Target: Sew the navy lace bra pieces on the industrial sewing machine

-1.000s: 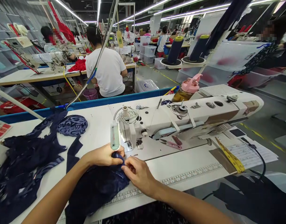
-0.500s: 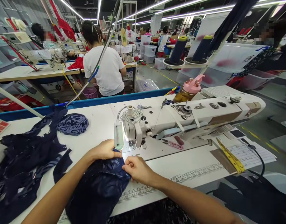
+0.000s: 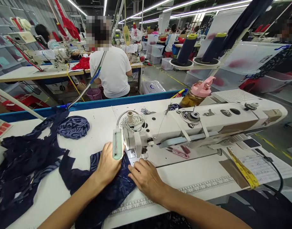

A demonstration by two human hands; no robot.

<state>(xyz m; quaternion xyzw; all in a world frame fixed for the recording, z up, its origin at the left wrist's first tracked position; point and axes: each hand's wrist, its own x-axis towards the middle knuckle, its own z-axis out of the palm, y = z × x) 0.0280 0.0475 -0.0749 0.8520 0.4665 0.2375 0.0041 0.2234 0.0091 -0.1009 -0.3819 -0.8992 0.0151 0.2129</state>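
Crumpled navy scraps [image 3: 19, 162] are heaped leftward on the bench [image 3: 193, 168]; near its front edge the left hand [image 3: 110, 165] is laid over soft, dark-blue cloth [image 3: 124, 183], its right border touched by the separate right hand [image 3: 146, 176]; grips can't be told.

At the far side of your white counter [image 3: 98, 117] stands a bottle [image 3: 198, 90] with a pink lid and amber liquid, near the blue cloth band [image 3: 136, 99] along the edge. To your right, a yellow measuring tape [image 3: 242, 170] lies beside paper sheets [image 3: 262, 165] — a dark cable [image 3: 281, 178] curves over them. At your far left you have a card [image 3: 2, 127] with red squares. Ahead of you sits a person [image 3: 110, 71] in a white shirt — a purple basket [image 3: 93, 94] to the left, a clear lidded box [image 3: 152, 87] to the right. Long ceiling lights [image 3: 155, 9] run above you.
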